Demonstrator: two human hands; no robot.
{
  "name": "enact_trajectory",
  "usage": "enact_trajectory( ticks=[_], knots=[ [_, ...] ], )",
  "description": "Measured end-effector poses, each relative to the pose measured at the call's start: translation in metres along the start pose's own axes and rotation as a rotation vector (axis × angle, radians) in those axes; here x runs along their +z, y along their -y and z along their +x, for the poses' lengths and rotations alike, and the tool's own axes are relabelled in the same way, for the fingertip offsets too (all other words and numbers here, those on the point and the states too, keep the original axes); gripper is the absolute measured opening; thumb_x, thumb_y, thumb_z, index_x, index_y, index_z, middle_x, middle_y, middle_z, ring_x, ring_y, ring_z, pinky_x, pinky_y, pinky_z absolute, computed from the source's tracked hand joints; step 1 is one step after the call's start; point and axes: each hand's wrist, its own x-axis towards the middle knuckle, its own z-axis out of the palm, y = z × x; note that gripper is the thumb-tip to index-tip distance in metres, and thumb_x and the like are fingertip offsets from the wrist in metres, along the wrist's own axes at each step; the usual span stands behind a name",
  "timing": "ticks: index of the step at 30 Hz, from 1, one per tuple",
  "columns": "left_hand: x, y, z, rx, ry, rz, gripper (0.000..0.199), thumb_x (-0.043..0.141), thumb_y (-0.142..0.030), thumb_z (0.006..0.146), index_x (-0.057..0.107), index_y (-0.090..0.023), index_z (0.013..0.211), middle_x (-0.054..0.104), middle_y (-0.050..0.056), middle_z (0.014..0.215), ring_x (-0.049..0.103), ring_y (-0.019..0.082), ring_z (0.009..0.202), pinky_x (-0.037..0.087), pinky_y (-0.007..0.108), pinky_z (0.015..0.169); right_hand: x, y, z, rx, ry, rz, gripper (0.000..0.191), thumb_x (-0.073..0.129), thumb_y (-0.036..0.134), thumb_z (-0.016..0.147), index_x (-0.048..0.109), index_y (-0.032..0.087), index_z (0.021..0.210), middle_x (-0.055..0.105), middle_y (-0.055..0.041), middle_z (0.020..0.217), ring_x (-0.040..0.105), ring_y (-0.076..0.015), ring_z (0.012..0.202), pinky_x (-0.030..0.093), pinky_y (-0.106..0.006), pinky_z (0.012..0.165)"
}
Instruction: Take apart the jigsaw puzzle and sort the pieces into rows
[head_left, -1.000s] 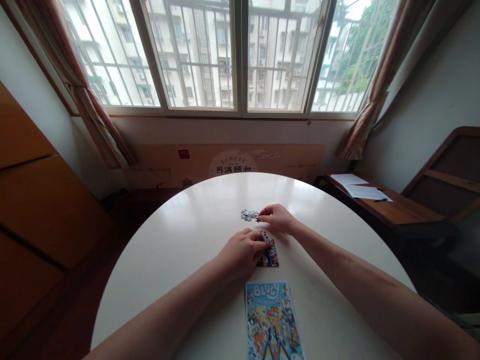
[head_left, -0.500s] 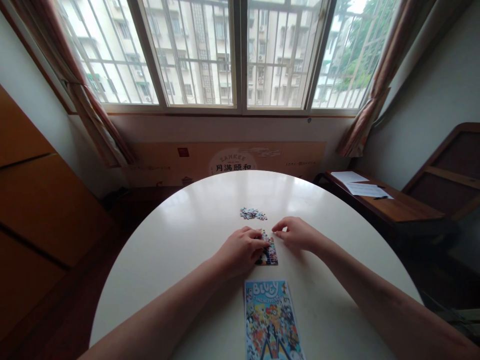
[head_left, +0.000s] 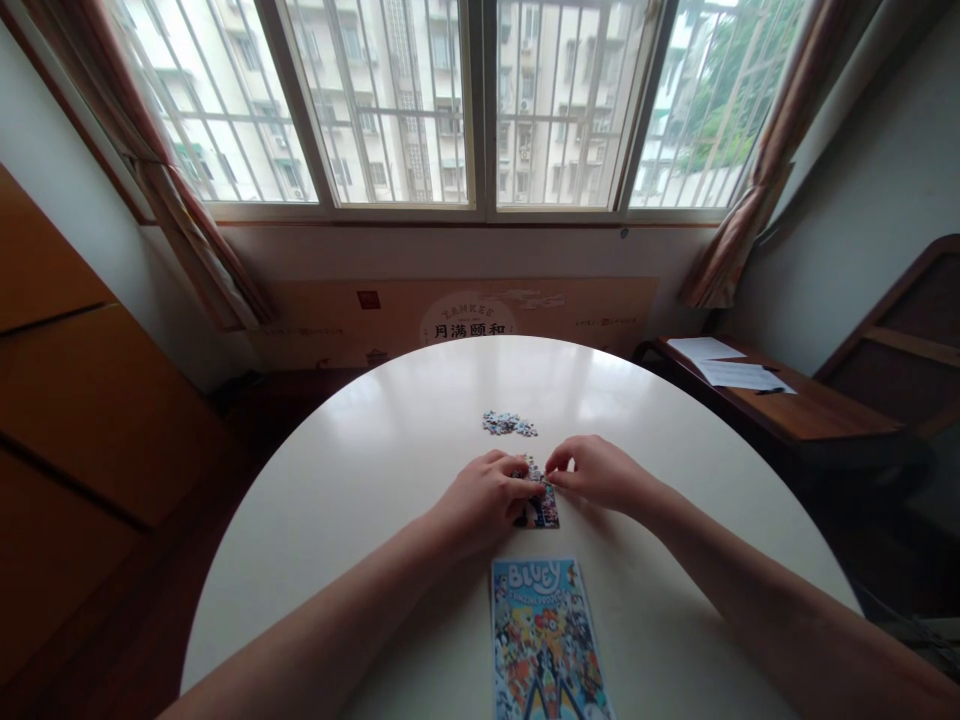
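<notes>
A partly joined jigsaw puzzle [head_left: 549, 513] with many small coloured figures lies on the table. My left hand [head_left: 489, 492] rests over its left side, fingers stretched out and touching it, hiding much of that side. At the puzzle's upper right edge, my right hand [head_left: 592, 470] has thumb and forefinger pinched together; whatever is between the tips is too small to make out. Just beyond both hands is a pile of loose puzzle pieces [head_left: 508, 423]. Nearer to me lies a colourful picture sheet [head_left: 550, 640] with "BLUEY" printed at its top.
The round white table [head_left: 322, 480] has a curved edge all round. A wooden side table [head_left: 817, 410] at the right carries papers [head_left: 739, 375] and a pen. Behind stand a printed cardboard panel [head_left: 315, 325] and a barred window; an orange-brown cabinet [head_left: 67, 400] is at the left.
My right hand has come slightly down and its fingertips now meet the puzzle's upper right edge. The left hand stays on the puzzle. The whole view has shifted a little.
</notes>
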Motion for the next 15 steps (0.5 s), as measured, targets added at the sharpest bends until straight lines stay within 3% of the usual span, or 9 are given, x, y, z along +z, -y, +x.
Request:
enact_trajectory(
  ticks=[15],
  knots=[
    [-0.003,-0.002,0.000,0.001,0.003,-0.014,0.036,0.055,-0.014,0.088,0.074,-0.033,0.112,0.068,0.002,0.116,0.057,0.023,0.102,0.048,0.041,0.095,0.006,-0.024,0.011,0.026,0.037,0.391,0.020,0.065,0.032,0.077,0.075,0.016,0.082,0.073,-0.0037,0.077,0.061,-0.0155,0.069,0.045,-0.025,0.064]
  ],
)
